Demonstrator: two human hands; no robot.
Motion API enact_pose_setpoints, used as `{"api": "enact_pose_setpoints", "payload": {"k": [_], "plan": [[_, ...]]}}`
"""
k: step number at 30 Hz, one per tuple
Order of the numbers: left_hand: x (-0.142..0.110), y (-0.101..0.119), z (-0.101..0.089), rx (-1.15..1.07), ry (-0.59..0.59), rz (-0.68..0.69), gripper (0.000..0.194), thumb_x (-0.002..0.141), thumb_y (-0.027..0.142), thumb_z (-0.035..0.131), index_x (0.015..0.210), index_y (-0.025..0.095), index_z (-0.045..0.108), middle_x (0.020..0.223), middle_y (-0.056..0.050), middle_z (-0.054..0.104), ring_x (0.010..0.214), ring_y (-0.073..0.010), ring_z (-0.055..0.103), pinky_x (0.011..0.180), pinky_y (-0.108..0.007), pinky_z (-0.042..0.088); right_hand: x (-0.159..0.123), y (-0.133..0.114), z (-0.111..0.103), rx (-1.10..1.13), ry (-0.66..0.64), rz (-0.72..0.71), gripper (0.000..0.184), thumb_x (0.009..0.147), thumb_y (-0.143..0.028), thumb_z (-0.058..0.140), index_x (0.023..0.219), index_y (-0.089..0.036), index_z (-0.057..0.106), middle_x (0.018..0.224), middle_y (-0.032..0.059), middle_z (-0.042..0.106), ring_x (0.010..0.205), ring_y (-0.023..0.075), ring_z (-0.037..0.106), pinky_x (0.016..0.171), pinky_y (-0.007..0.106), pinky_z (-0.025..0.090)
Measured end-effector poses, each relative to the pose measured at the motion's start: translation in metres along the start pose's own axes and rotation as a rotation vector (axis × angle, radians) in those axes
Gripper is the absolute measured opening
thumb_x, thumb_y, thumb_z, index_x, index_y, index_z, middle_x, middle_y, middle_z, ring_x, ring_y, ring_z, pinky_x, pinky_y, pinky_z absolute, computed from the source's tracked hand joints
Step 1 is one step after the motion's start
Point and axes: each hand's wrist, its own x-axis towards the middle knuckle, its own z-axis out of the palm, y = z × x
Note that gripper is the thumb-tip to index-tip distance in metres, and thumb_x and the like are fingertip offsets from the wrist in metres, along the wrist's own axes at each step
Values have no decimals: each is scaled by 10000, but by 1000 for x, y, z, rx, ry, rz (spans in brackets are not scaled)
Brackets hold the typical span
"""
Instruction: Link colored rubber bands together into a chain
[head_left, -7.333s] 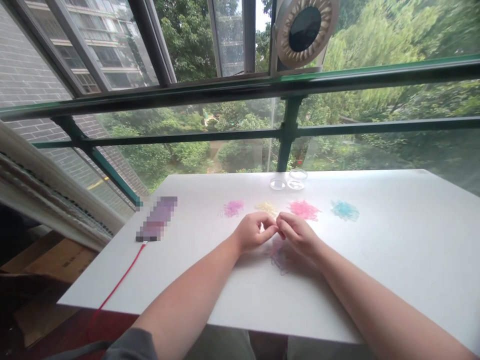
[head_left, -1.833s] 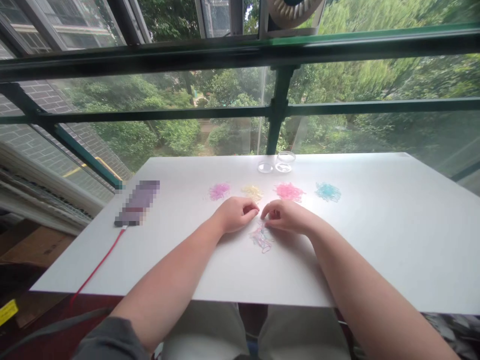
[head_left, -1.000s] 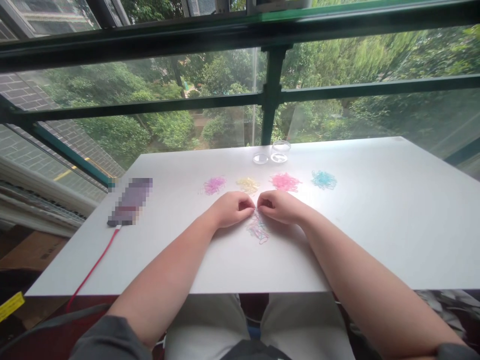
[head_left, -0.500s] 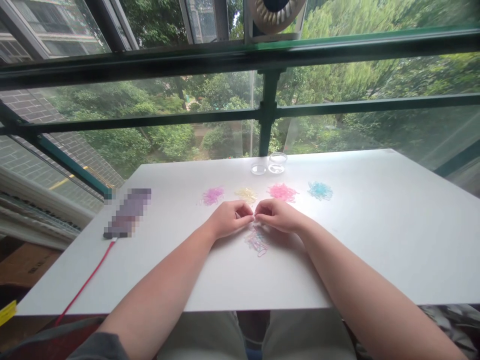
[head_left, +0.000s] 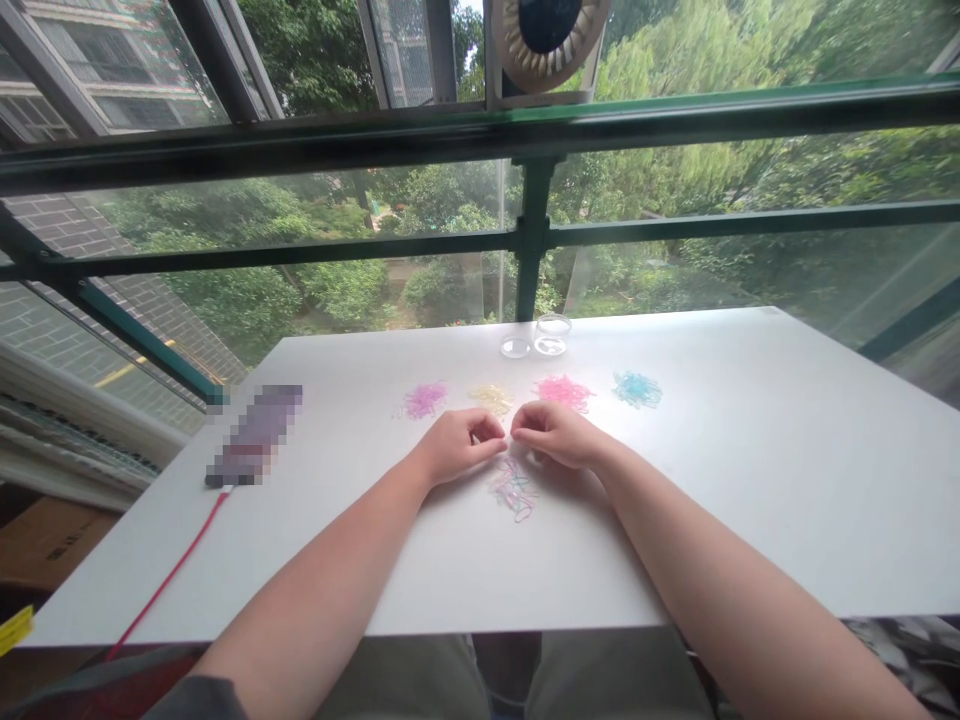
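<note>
My left hand (head_left: 466,441) and my right hand (head_left: 553,433) meet fingertip to fingertip over the middle of the table, both pinched closed. Whatever lies between the fingertips is too small to make out. Just below them on the table is a loose mixed pile of small elastic bands (head_left: 516,495) in several pale colours. Beyond the hands, sorted heaps form a row: purple bands (head_left: 425,400), pale yellow bands (head_left: 491,399), pink bands (head_left: 564,392) and blue bands (head_left: 637,388). My right hand partly covers the near edge of the pink heap.
Clear round dishes (head_left: 550,345) stand at the far edge of the white table (head_left: 750,520). A blurred-out phone-like object (head_left: 255,435) lies at the left, with a red cable (head_left: 172,572) running off the near edge. A window with green rails (head_left: 532,240) rises behind.
The view has tilted up slightly, so everything sits a little lower. Both hands stay pinched in nearly the same place, their fingertips slightly farther apart.
</note>
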Motion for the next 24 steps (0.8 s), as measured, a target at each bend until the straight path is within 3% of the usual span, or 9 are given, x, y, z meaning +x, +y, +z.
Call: {"api": "enact_pose_setpoints", "payload": {"k": [10, 24], "plan": [[1, -3, 1, -45, -18, -49, 288, 714, 364, 626, 901, 148, 663, 766, -47, 691, 645, -124, 608, 591, -218, 467, 3, 5, 0, 138, 65, 5, 130, 729, -284, 570, 754, -161, 535, 554, -47, 500, 447, 85, 513, 418, 191, 370], [1, 1, 1, 8, 1, -50, 213, 731, 338, 580, 795, 156, 671, 698, -16, 670, 584, -102, 558, 545, -204, 420, 3, 1, 5, 158, 65, -32, 110, 717, -262, 570, 749, -164, 529, 562, -48, 498, 456, 83, 500, 443, 203, 379]]}}
